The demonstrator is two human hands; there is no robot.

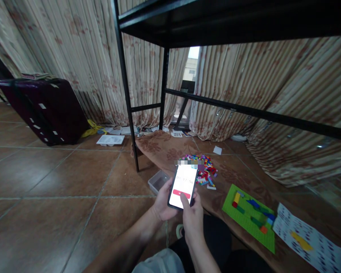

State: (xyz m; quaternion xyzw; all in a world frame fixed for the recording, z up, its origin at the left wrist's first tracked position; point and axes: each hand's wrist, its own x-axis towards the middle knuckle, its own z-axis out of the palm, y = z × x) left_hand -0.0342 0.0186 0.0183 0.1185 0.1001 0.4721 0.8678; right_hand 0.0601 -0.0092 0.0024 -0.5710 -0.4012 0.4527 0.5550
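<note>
A smartphone (182, 182) with a lit white screen is held up in front of my lap. The screen shows a running-time readout and a red button. My left hand (165, 203) is wrapped around the phone's left side and lower edge. Around its right side closes my right hand (193, 212), the thumb lying over the red button. Beyond the phone, a heap of colourful toy bricks (207, 167) lies on a brown patterned mat (165, 149), partly hidden by the phone. Farther right rests a green baseplate (233, 216) with several bricks on it.
A clear plastic bin (156, 180) stands left of the phone. Printed sheets (309, 239) lie by the baseplate. A black metal frame (127, 94) rises above the mat. A dark suitcase (45, 110) and a white tray (110, 139) are on the tiled floor at left, before curtains (96, 68).
</note>
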